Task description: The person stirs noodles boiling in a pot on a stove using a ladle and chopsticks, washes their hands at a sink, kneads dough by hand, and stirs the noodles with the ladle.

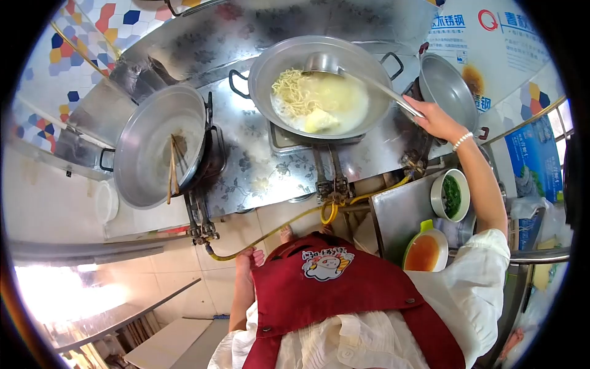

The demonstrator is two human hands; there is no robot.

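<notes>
My right hand (435,118) is closed around the handle of a metal ladle (321,63), reaching over the right rim of a wide wok (264,61). The ladle's bowl rests at the far side of the wok, in or just above cloudy liquid. Yellow noodles (296,92) lie at the left of that liquid, and a pale yellow lump (321,120) sits near the front. Down by my red apron, my left hand (249,257) hangs with its fingers curled; whether anything is in them is hidden.
At the left stands another wok (132,154) with chopsticks (171,175) leaning in it. A grey pan (444,83) is at the right. Below it are a bowl of chopped greens (452,195) and a bowl of reddish-orange liquid (424,252). A yellow hose (276,230) runs along the stove's front.
</notes>
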